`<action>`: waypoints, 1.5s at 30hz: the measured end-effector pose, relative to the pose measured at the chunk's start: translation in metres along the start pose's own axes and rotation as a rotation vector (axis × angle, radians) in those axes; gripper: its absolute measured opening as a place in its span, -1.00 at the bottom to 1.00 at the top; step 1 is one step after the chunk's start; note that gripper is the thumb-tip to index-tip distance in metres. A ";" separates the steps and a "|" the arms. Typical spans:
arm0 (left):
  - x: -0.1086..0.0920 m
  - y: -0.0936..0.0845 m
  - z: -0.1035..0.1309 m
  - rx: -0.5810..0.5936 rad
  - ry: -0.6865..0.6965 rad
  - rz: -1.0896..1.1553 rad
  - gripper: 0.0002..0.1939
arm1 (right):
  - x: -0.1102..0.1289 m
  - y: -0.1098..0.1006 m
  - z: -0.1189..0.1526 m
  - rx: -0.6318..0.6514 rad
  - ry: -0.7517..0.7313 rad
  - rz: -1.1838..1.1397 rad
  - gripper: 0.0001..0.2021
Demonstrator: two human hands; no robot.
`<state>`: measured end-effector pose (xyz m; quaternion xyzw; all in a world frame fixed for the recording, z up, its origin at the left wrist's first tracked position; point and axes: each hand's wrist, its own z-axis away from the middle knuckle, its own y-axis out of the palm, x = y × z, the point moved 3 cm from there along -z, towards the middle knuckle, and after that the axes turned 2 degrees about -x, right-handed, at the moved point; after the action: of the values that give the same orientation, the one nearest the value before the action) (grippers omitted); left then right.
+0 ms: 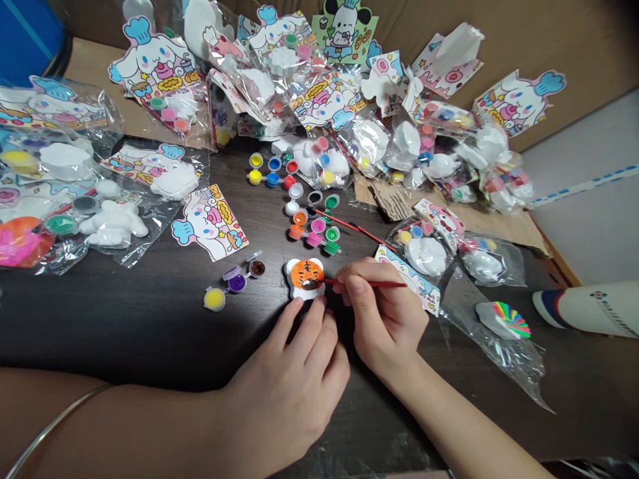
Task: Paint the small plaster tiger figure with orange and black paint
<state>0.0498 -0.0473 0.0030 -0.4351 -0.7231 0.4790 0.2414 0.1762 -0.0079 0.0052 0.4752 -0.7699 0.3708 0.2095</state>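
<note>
A small white animal-head figurine (301,271) lies on the dark table, its face painted orange with dark marks and a brown patch at the muzzle. My right hand (382,316) pinches a thin red paintbrush (384,284), whose tip touches the brown patch. Flat on the table, my left hand (294,379) has its fingers stretched out and slightly apart. Its fingertips rest against the figurine's near edge; the thumb is hidden. Left of the figurine are small opened paint pots: a yellow pot (214,299), a purple pot (236,283) and a brown pot (257,268).
More opened paint pots (272,171) stand beyond the figurine, with a second red brush (349,225) beside them. Bagged white figurines (117,223) and cartoon cards (212,223) crowd the left and back. At right lie a plastic bag (499,359) and a paper cup (589,309).
</note>
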 end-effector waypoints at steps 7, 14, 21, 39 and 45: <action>0.000 0.000 0.000 -0.018 -0.002 -0.008 -0.70 | -0.001 -0.001 0.001 0.001 0.018 -0.023 -0.83; 0.000 0.000 0.000 -0.004 -0.010 0.002 -0.69 | 0.000 -0.001 0.000 0.010 0.005 -0.028 -0.83; 0.001 0.000 0.000 -0.005 0.003 -0.011 -0.70 | -0.002 0.000 -0.001 -0.077 0.057 -0.088 -0.83; 0.001 -0.001 0.000 0.010 -0.005 0.009 -0.70 | -0.005 0.013 -0.005 0.005 -0.059 -0.074 -0.81; 0.000 0.000 0.000 -0.004 -0.015 0.001 -0.71 | -0.004 0.013 -0.005 0.021 -0.089 -0.080 -0.81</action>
<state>0.0499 -0.0473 0.0034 -0.4324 -0.7256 0.4810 0.2349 0.1659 0.0017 0.0008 0.5238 -0.7549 0.3488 0.1849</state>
